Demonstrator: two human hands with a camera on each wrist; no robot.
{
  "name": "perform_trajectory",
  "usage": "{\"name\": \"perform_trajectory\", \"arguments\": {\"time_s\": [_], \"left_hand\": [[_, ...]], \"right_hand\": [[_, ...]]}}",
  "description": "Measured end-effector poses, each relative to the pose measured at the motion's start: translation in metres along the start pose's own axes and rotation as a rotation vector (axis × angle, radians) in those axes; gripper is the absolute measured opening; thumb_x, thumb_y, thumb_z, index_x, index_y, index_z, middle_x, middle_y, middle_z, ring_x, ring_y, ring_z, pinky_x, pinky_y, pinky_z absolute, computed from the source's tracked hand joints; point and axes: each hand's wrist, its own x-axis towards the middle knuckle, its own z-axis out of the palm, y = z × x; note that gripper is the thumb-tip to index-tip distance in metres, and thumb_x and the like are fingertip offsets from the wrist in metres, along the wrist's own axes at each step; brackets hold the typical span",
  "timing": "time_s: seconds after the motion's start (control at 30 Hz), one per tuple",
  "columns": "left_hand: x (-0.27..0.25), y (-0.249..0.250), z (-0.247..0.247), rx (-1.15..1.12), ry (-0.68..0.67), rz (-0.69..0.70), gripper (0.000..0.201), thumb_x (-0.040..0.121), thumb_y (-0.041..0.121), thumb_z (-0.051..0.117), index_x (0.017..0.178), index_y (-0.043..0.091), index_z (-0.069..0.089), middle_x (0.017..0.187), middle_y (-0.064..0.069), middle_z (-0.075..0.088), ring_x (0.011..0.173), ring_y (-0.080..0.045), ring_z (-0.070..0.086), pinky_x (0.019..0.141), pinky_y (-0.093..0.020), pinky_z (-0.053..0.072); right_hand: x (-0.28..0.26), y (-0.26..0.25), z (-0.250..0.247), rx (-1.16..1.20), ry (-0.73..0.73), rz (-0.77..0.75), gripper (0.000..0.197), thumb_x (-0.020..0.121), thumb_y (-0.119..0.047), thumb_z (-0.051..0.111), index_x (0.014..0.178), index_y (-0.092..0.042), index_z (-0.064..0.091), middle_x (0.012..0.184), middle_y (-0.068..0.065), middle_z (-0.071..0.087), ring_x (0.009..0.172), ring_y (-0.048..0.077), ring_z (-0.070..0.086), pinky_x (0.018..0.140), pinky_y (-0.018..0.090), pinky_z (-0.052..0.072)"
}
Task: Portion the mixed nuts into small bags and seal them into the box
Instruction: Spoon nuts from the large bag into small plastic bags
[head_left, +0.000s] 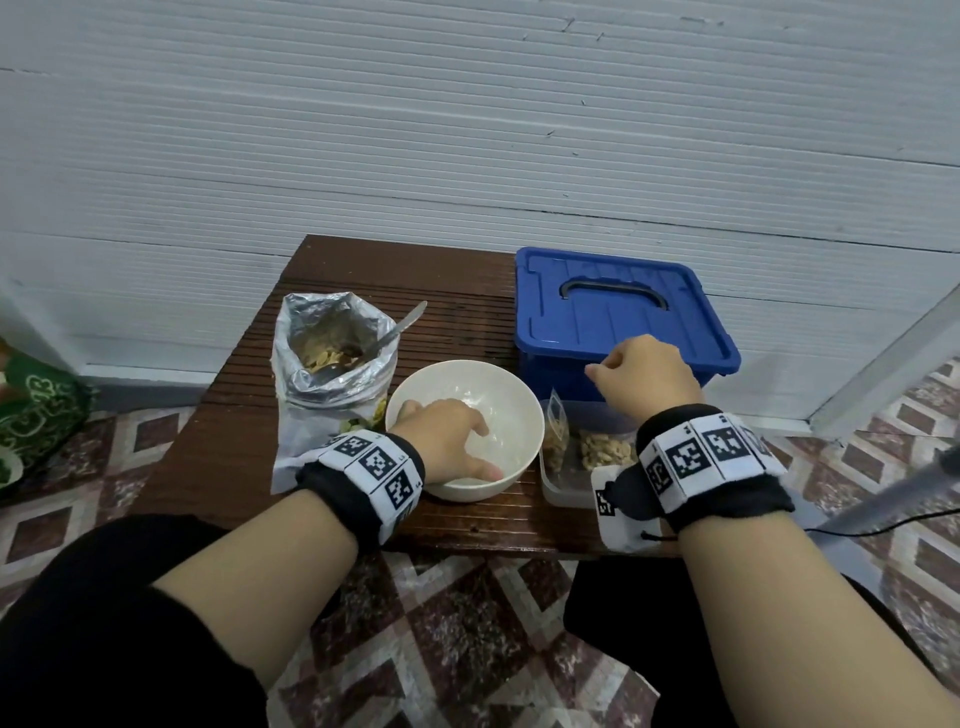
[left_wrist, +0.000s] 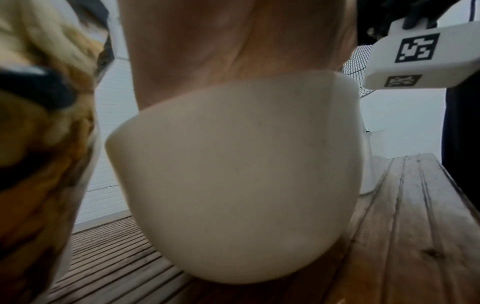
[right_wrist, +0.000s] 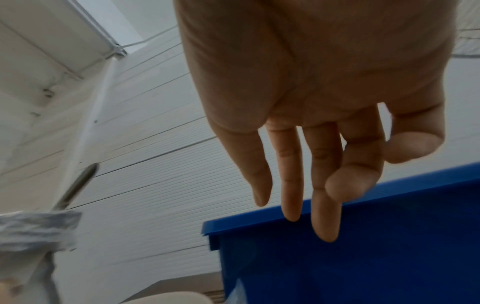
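Observation:
On a small wooden table (head_left: 467, 525) stands a white bowl (head_left: 498, 395), which looks empty. My left hand (head_left: 447, 436) lies over its near rim, fingers spread inside, thumb along the rim; the left wrist view shows the palm above the bowl's outer wall (left_wrist: 233, 185). The blue box (head_left: 618, 322) stands at the back right, lid on, with a black handle. My right hand (head_left: 644, 374) hovers at its front edge; its fingers (right_wrist: 291, 185) hang loosely and hold nothing. Two small bags of nuts (head_left: 556, 431) sit in a clear tray (head_left: 566, 488) before the box.
An open foil bag of mixed nuts (head_left: 332, 353) stands left of the bowl with a metal spoon (head_left: 405, 322) in it. A green patterned object (head_left: 36, 410) lies on the tiled floor at the far left. A white wall runs close behind the table.

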Motion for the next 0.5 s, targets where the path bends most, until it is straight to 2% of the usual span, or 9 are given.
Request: {"name": "perform_trajectory", "arguments": {"time_s": [0.1, 0.23, 0.33, 0.43, 0.5], "left_hand": [[0.002, -0.001, 0.001, -0.014, 0.007, 0.005, 0.056, 0.077, 0.059, 0.067, 0.122, 0.028, 0.057, 0.138, 0.004, 0.049, 0.129, -0.019, 0.042, 0.106, -0.037, 0.026], [0.004, -0.002, -0.002, -0.019, 0.001, 0.013, 0.051, 0.077, 0.059, 0.068, 0.116, 0.028, 0.06, 0.135, 0.004, 0.05, 0.128, -0.018, 0.042, 0.106, -0.038, 0.027], [0.003, -0.002, -0.001, -0.017, 0.003, 0.017, 0.05, 0.078, 0.059, 0.067, 0.116, 0.028, 0.06, 0.135, 0.004, 0.05, 0.128, -0.018, 0.042, 0.106, -0.038, 0.027], [0.004, -0.003, 0.0, -0.014, -0.002, 0.011, 0.05, 0.078, 0.059, 0.067, 0.117, 0.029, 0.059, 0.136, 0.004, 0.049, 0.129, -0.018, 0.041, 0.106, -0.038, 0.027], [0.004, -0.003, 0.0, -0.017, -0.004, 0.001, 0.051, 0.078, 0.059, 0.067, 0.119, 0.029, 0.058, 0.137, 0.004, 0.049, 0.128, -0.019, 0.041, 0.105, -0.038, 0.028]], "right_hand": [[0.016, 0.021, -0.007, 0.058, -0.016, 0.077, 0.019, 0.089, -0.021, 0.061, 0.09, -0.003, 0.069, 0.093, 0.013, 0.067, 0.083, 0.028, 0.061, 0.072, 0.032, 0.048], [0.025, 0.05, -0.014, 0.059, -0.027, 0.171, 0.015, 0.083, -0.008, 0.061, 0.091, 0.002, 0.068, 0.094, 0.02, 0.066, 0.08, 0.03, 0.061, 0.065, 0.028, 0.044], [0.026, 0.063, -0.008, -0.003, -0.071, 0.22, 0.016, 0.083, -0.007, 0.062, 0.096, 0.001, 0.067, 0.094, 0.02, 0.066, 0.084, 0.031, 0.063, 0.068, 0.031, 0.048], [0.026, 0.07, 0.003, -0.049, -0.14, 0.227, 0.014, 0.084, -0.005, 0.059, 0.094, 0.001, 0.066, 0.091, 0.018, 0.068, 0.086, 0.032, 0.066, 0.078, 0.037, 0.055], [0.024, 0.07, 0.01, -0.072, -0.174, 0.223, 0.012, 0.085, -0.004, 0.057, 0.092, 0.002, 0.065, 0.089, 0.018, 0.068, 0.084, 0.031, 0.067, 0.077, 0.037, 0.054]]}}
